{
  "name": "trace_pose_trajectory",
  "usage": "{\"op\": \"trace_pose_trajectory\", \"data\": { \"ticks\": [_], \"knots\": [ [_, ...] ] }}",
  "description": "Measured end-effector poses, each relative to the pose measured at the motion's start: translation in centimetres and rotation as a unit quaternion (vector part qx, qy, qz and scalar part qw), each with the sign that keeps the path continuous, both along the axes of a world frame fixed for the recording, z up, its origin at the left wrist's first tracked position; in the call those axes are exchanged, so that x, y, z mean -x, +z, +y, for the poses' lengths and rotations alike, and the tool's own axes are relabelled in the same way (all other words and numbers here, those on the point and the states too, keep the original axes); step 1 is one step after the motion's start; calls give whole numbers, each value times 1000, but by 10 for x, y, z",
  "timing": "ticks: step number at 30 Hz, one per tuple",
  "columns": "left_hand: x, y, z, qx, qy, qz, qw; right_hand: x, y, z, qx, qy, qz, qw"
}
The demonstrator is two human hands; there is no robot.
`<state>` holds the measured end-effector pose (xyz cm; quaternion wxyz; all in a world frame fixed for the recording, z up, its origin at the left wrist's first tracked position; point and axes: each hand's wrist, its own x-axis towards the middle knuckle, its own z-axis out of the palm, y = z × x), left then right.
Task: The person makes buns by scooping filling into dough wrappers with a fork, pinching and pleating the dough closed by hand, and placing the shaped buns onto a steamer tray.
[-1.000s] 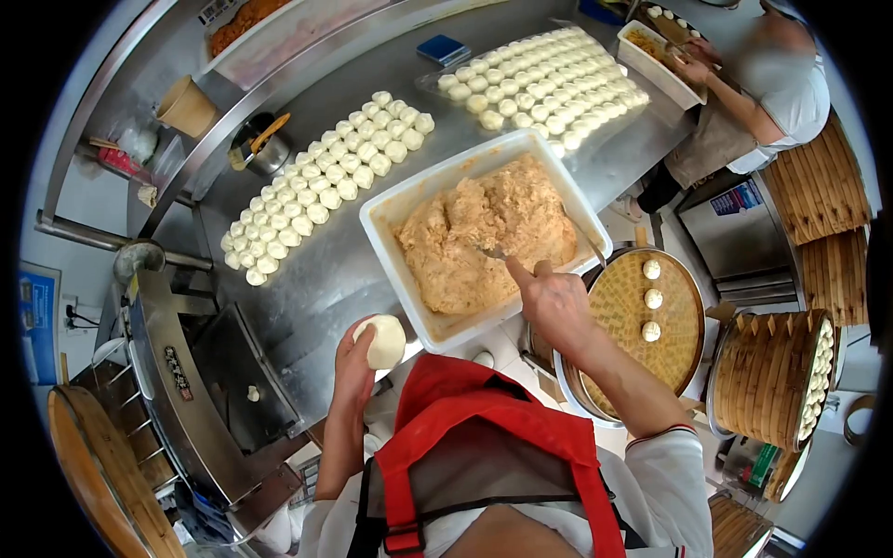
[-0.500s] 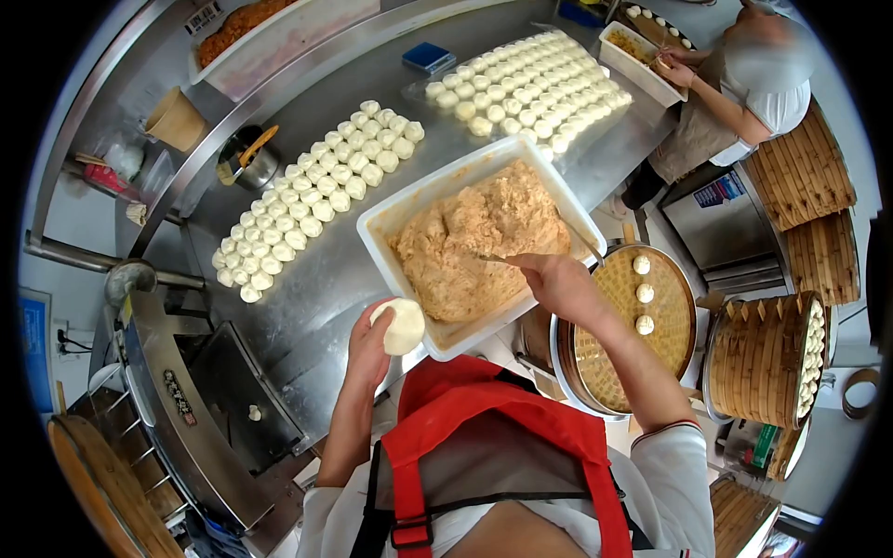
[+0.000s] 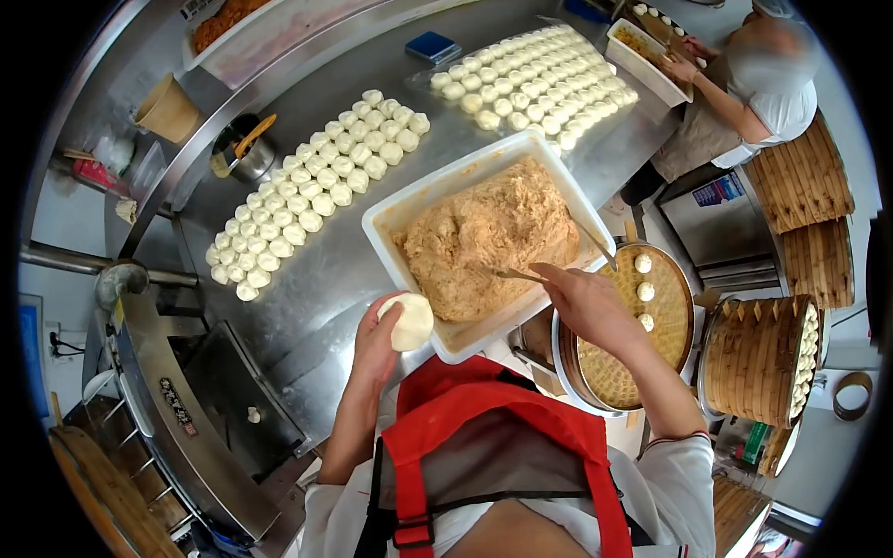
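Note:
In my left hand [image 3: 373, 346], left of the tub's near corner, lies a round, flat dough wrapper [image 3: 412, 323], with the thumb over its edge. My right hand [image 3: 588, 305] is closed around the end of a thin, flat filling spatula [image 3: 512, 274]. Its blade touches the near part of the orange-pink minced filling [image 3: 493, 223]. That filling is heaped inside a white plastic tub [image 3: 393, 270], which sits tilted across my view in front of me. A second metal utensil [image 3: 593, 244] leans over the tub's right rim.
Rows of dough pieces [image 3: 316, 177] and a larger batch [image 3: 539, 79] lie on the steel table [image 3: 316, 279]. At right stand a steamer [image 3: 609, 372] with three buns and stacked bamboo steamers [image 3: 753, 358]. A co-worker [image 3: 744, 102] handles food at the far right.
My right hand has shifted slightly right and down with the spatula, and more of the blade shows above the filling. My left hand still holds the wrapper. The view has shifted a little.

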<state>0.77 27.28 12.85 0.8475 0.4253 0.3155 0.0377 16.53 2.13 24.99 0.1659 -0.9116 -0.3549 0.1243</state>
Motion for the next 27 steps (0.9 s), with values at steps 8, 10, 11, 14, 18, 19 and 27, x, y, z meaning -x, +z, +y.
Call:
{"op": "trace_pose_trajectory", "data": {
  "ticks": [8, 10, 11, 14, 18, 19, 27],
  "knots": [
    [-6, -12, -5, 4, -17, 0, 1000, 2, -9, -6, 17, 4, -140, 990],
    [-6, -9, -7, -1, -23, -3, 1000, 1, -28, -5, 16, 12, -146, 989],
    [-7, -7, -7, -6, -27, -4, 1000, 1, -35, -4, 14, 15, -150, 989],
    [-9, 3, -14, 10, -25, 0, 1000, 3, -44, -2, 12, -16, -124, 992],
    [-18, 10, -24, 0, -62, 5, 998, -10, -65, -4, -108, -82, 1, 991],
    [-20, 12, -26, -3, -70, -3, 998, -18, -69, -8, -135, -109, 85, 981],
    [-23, 14, -32, 30, -77, -14, 997, -9, -5, -21, -121, -146, 142, 972]
  ]
}}
